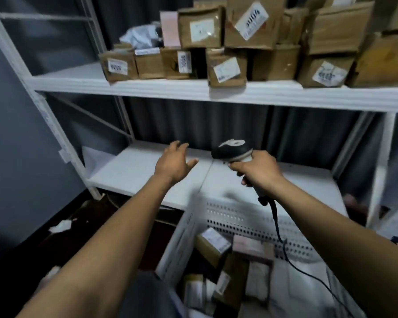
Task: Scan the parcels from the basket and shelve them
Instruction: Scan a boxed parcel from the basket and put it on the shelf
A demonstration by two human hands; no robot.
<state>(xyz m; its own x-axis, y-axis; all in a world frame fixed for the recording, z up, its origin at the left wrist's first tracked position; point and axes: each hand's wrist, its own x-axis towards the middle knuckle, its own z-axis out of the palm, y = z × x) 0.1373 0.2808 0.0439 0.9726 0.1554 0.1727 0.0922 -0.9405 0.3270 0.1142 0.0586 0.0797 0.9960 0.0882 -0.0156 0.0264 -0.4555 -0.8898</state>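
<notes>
Parcels (pixel 213 245) lie jumbled inside the white perforated basket (pixel 251 222). Above the basket's far wall the right hand (pixel 260 172) grips the handle of a black-and-grey scanner (pixel 233 151), fingers curled round it; the scanner's cable (pixel 277 226) hangs down into the basket. Beyond the basket's far left corner the left hand (pixel 174 162) hovers with fingers loosely spread, holding nothing, over the lower shelf (pixel 133 171). High above the basket, the upper shelf (pixel 147 87) carries stacked brown labelled boxes (pixel 226 70).

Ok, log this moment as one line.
left hand: open, empty, over lower shelf | right hand: grips scanner | basket: parcels inside | upper shelf: boxes stacked
</notes>
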